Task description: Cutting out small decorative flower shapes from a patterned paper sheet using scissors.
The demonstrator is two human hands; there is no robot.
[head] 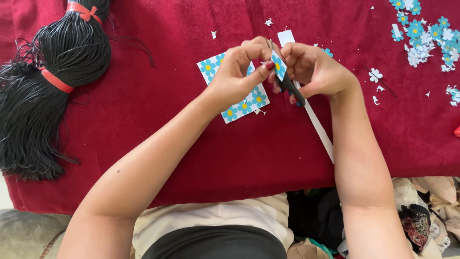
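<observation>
Blue-flowered paper piece [278, 65] between left hand [238, 72] fingertips

No packages, labels, signs or screens in view

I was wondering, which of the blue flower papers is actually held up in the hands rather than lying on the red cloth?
The small single-flower piece, pinched between the left hand and the right hand with scissors; the flower sheet and the cut-out pile lie flat.
</observation>
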